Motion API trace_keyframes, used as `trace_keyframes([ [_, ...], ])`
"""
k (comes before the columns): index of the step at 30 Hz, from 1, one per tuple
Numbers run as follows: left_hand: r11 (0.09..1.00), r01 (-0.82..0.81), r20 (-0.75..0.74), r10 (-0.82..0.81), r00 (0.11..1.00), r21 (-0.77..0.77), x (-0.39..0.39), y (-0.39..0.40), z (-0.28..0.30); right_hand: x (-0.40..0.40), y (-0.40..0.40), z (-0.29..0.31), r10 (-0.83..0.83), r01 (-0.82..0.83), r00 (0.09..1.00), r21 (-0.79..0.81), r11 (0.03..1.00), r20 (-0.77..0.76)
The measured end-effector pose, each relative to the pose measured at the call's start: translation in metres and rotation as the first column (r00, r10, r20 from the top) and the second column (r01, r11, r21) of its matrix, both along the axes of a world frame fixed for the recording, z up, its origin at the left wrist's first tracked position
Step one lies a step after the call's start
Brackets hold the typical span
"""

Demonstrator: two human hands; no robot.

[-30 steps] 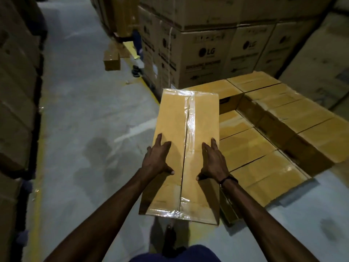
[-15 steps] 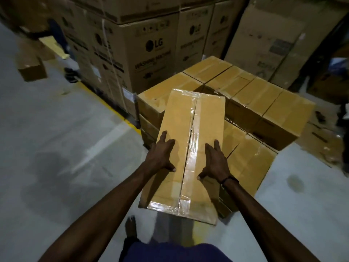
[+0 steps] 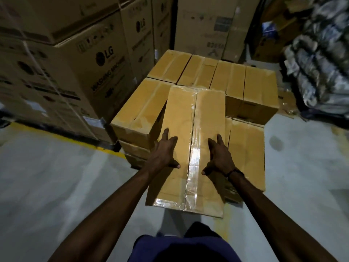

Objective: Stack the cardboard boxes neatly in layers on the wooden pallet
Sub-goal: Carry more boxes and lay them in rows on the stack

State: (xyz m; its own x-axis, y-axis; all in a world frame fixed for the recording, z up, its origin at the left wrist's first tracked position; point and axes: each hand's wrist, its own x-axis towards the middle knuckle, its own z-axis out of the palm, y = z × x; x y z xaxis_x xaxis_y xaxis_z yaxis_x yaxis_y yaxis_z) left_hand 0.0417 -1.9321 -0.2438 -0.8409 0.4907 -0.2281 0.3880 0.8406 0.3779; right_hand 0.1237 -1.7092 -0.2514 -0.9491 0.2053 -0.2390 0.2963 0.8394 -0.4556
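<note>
Closer now, both hands (image 3: 190, 157) grip the taped cardboard box (image 3: 190, 148) before the stacked boxes (image 3: 213, 72) at twelve o'clock; misaligned, it could overhang.

Both hands, left (image 3: 164, 152) and right (image 3: 219, 156), carry taped box (image 3: 190, 148) above stacked boxes (image 3: 245, 148).

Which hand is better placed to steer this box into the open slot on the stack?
Right, probably. The right hand grips the carried box on the side nearest the lower box; the left hand faces the taller box.
</note>
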Motion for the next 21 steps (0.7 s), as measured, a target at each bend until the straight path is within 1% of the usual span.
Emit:
trace_keyframes([
  [6, 0.997, 0.067, 0.016, -0.066, 0.998, -0.029, -0.062, -0.010, -0.007, -0.045, -0.018, -0.004, -0.069, 0.069, 0.997, -0.007, 0.998, 0.018],
  [10, 0.994, 0.107, 0.021, -0.107, 0.994, -0.013, -0.110, -0.008, -0.013, -0.090, -0.018, -0.015, -0.111, 0.111, 0.993, -0.007, 0.994, 0.045],
  [14, 0.993, 0.109, 0.015, -0.108, 0.994, -0.041, -0.158, 0.002, -0.022, -0.140, -0.009, -0.034, -0.116, 0.118, 0.992, -0.033, 0.992, 0.055],
  [17, 0.994, 0.106, 0.028, -0.106, 0.994, -0.030, -0.196, 0.011, -0.034, -0.179, 0.001, -0.047, -0.124, 0.127, 0.990, -0.045, 0.991, 0.071],
  [21, 0.997, 0.074, 0.092, -0.073, 0.993, -0.009, -0.239, 0.023, -0.050, -0.220, 0.014, -0.065, -0.130, 0.136, 0.987, -0.058, 0.989, 0.098],
])
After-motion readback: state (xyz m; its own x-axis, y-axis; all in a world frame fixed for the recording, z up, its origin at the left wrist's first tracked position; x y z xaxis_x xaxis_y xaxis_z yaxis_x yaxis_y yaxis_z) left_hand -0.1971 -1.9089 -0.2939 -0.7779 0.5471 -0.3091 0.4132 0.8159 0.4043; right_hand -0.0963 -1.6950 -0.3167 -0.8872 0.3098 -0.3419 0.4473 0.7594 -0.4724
